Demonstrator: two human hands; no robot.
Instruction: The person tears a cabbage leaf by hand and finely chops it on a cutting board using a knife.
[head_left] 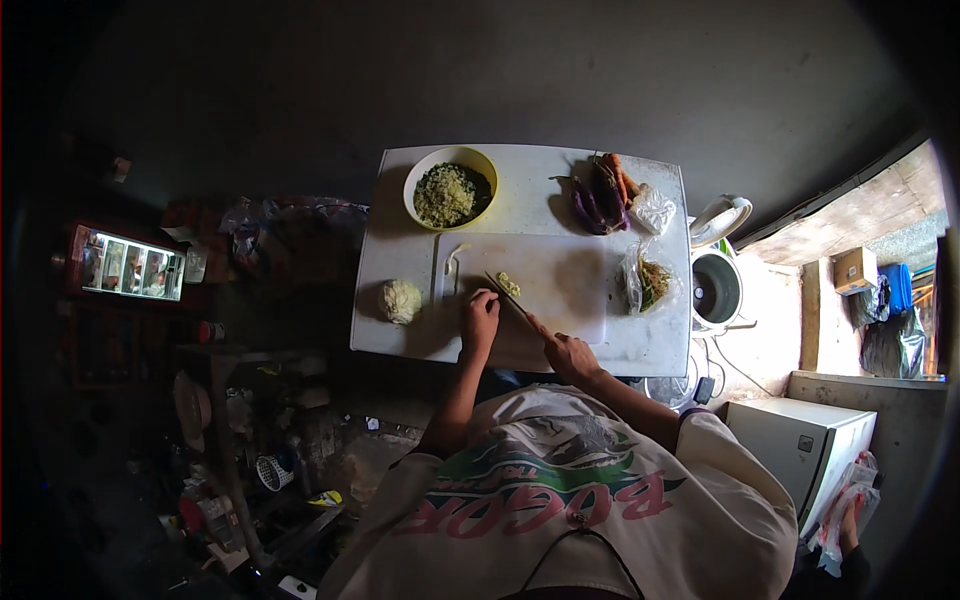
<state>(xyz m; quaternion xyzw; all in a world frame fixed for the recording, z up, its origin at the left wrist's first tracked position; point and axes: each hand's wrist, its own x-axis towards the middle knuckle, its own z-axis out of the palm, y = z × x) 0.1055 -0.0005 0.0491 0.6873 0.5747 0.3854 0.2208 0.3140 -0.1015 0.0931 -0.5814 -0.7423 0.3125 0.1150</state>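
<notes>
My right hand (568, 355) grips the handle of a knife (507, 296), whose blade points up-left over a white cutting board (560, 280). A small pile of chopped pale green bits (509, 284) lies at the blade's tip. My left hand (479, 320) rests on the board just left of the blade, fingers curled, close to the chopped bits; whether it holds a piece is unclear. The board lies on a white table (395, 330).
A yellow bowl (450, 190) of chopped vegetables stands at the back left of the table. A cauliflower piece (400, 300) lies left of the board. Purple eggplants and carrots (600, 195) and plastic bags (648, 280) sit at the right. An open rice cooker (716, 285) stands beside the table.
</notes>
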